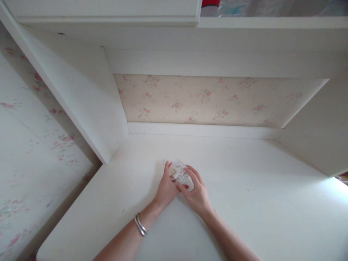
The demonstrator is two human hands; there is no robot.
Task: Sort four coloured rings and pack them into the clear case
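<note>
A small clear plastic pack (pixel 180 173) is held between my two hands, just above the white desktop or resting on it; I cannot tell which. Round, ring-like shapes and a tan spot show through or on it, too small to name. My left hand (pixel 168 186) grips its left side and underside, with a silver bangle on the wrist. Around the right side curl the fingers of my right hand (pixel 196 191), its thumb across the near edge. The fingers partly cover the pack.
The white desk (pixel 258 203) has a raised shelf unit (pixel 217 38) over its back. A side panel (pixel 78 90) stands at the left, another (pixel 320 134) at the right. Floral wallpaper (pixel 176 99) shows behind. Plastic-wrapped things (pixel 235 7) sit on the upper shelf.
</note>
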